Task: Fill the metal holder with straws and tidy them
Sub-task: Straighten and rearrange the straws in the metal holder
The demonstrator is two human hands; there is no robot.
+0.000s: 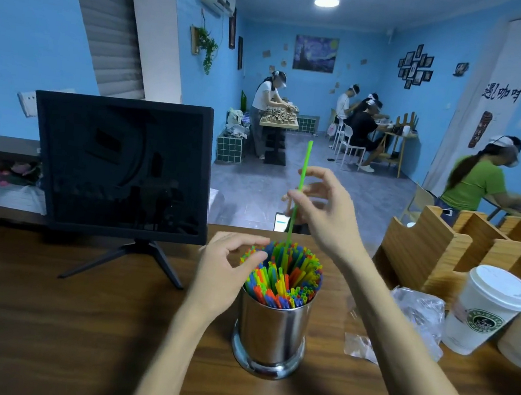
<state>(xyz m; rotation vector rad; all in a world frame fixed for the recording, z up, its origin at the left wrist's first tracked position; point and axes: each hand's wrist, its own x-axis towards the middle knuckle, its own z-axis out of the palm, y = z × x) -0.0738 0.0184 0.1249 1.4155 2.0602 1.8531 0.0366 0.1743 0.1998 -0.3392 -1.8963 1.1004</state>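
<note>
Green straw (301, 182) pinched upright in right hand (325, 210) fingers (298, 196) above holder (270, 333).

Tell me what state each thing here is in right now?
Metal holder: upright, packed with straws.
Green straw: sticking up, pinched by right hand.
Left hand: touching straw tops.
Monitor: dark.
Paper cup: lidded.

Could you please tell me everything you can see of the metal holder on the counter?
The metal holder is a shiny steel cylinder with a wider flared base, upright on the wooden counter. Colourful straws pack it to the rim. The left hand presses on the straws at its left edge; the right hand pinches one green straw standing in it.
</note>
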